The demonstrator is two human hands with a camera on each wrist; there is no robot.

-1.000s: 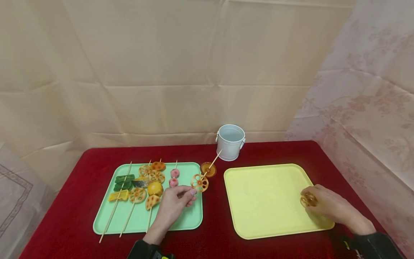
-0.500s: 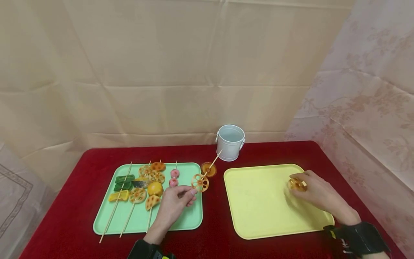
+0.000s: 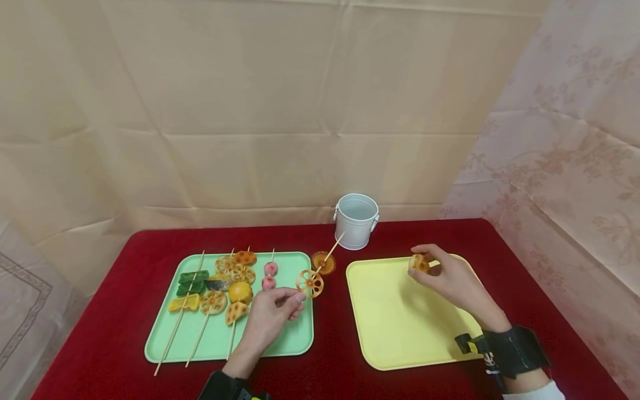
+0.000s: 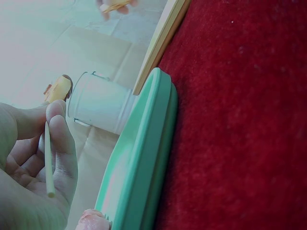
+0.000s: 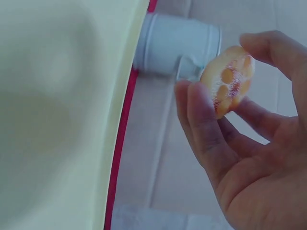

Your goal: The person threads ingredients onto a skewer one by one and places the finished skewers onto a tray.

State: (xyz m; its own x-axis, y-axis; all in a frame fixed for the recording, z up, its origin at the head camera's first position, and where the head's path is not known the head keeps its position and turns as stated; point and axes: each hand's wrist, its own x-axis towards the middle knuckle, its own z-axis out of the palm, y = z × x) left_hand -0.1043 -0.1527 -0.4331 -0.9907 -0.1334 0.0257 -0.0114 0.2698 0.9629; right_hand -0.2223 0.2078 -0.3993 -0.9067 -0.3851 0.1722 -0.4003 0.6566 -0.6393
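Observation:
My left hand (image 3: 270, 316) pinches a bamboo skewer (image 4: 49, 163) over the right side of the green tray (image 3: 295, 341). A lotus root slice (image 3: 310, 284) is threaded on it, with a round brown piece (image 3: 324, 270) farther up towards the pointed end. The skewer's blunt end shows below the fingers in the left wrist view. My right hand (image 3: 450, 280) is raised over the far part of the yellow tray (image 3: 395, 333). Between thumb and fingertips it holds another lotus root slice (image 5: 228, 81), thick and browned, its holes facing the camera in the right wrist view.
On the green tray lie several food skewers, with green pieces (image 3: 191, 288), a yellow ball (image 3: 240, 291) and pink balls (image 3: 269, 282) among them. A white bucket (image 3: 354, 228) stands at the back, near a cloth backdrop (image 3: 250, 139). Red cloth (image 3: 330, 344) covers the table.
My right hand has lifted the lotus root slice off the yellow tray's right side and carried it left and away from me. My left hand stays put with the skewer.

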